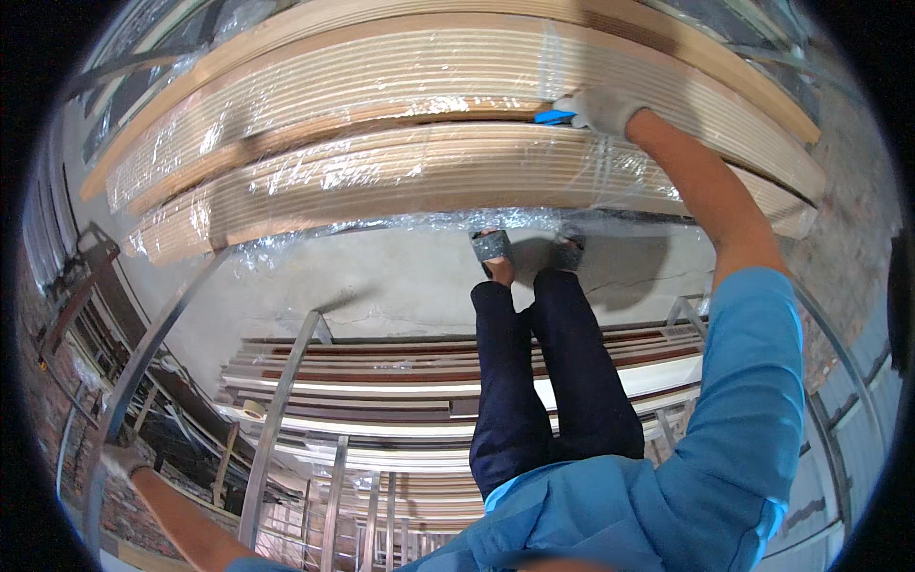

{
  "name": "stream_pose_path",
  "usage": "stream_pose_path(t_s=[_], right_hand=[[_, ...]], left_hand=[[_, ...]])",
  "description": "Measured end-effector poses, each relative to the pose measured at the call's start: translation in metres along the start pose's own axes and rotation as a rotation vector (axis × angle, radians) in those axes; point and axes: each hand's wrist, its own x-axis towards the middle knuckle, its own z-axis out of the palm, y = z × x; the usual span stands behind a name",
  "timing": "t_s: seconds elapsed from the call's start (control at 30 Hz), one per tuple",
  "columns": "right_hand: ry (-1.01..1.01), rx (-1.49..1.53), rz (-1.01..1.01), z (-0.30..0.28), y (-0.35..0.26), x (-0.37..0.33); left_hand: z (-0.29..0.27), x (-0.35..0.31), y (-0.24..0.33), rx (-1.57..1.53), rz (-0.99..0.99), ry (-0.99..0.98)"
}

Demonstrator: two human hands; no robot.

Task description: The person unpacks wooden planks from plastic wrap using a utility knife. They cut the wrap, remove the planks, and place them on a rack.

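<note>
My right hand, in a pale work glove, is closed on a small blue tool. The tool has a flat body like a utility knife's, but no blade can be made out. It lies over the dark gap between two long bundles of light wooden strips, both covered in shiny clear plastic wrap. Low on the left, my other gloved hand, the left hand, is wrapped at a grey metal post. Its fingertips are partly hidden.
Below the bundles is a grey concrete floor, where my sandalled feet stand. Behind my legs, brown and white lengths lie stacked among metal uprights. A roll of tape sits on that stack. A brick wall runs along the left.
</note>
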Motion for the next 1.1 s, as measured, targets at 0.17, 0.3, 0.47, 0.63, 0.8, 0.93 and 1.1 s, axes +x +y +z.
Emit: stream_pose_path(t_s=[0.17,0.3,0.47,0.63,0.8,0.93,1.1], right_hand=[[0.056,0.121,-0.013,0.007,0.012,-0.008],[0.017,-0.130,-0.015,0.028,0.076,-0.053],[-0.067,-0.215,0.204,0.043,0.178,-0.173],[0.119,-0.057,0.277,0.047,0.233,-0.309],[0.374,0.259,0.606,0.112,0.211,-0.381],[0.598,0.472,0.575,0.171,0.172,-0.369],[0.544,0.639,0.592,0.186,0.119,-0.344]], left_hand=[[0.172,-0.212,-0.109,0.035,-0.092,-0.508],[0.302,-0.438,-0.135,0.043,0.129,-0.979],[0.430,-0.561,-0.021,0.473,1.191,-0.737],[0.536,-0.572,0.046,1.333,1.047,-0.852],[0.574,-0.622,0.052,1.346,0.858,-1.035],[0.619,-0.667,0.026,1.128,0.791,-1.127],[0.619,-0.783,0.045,0.693,0.543,-1.659]])
